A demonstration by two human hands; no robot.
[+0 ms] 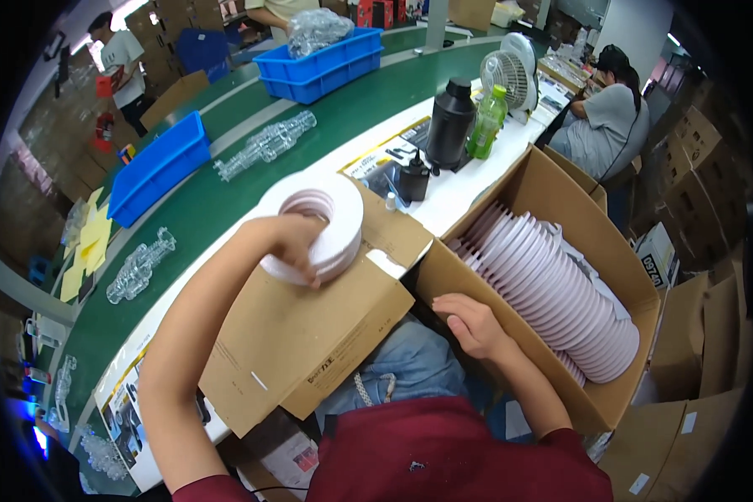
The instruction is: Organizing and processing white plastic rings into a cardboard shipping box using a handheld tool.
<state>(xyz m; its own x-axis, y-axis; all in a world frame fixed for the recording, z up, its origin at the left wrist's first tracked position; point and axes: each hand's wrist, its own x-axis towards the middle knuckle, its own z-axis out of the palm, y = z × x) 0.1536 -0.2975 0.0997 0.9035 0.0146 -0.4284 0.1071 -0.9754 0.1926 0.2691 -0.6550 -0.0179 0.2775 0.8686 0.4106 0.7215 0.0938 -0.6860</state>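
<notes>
My left hand (294, 244) grips a short stack of white rings (348, 219), with fingers at its central hole and along its near side. The stack stands on a brown cardboard carton (314, 330) in front of me. To the right, my right hand (470, 325) is open beside the left wall of an open cardboard box (552, 188), its fingers extended. Whether it touches the wall, I cannot tell. Inside this box a long row of white rings (552, 293) stands on edge, with a pale sheet along the far side.
A black bottle (450, 125), a small black bottle (412, 180), a green drink bottle (487, 123) and a fan (510, 75) stand behind the box. Clear plastic parts (268, 146) and blue bins (159, 171) sit on the green conveyor (197, 201). A person (607, 117) sits far right.
</notes>
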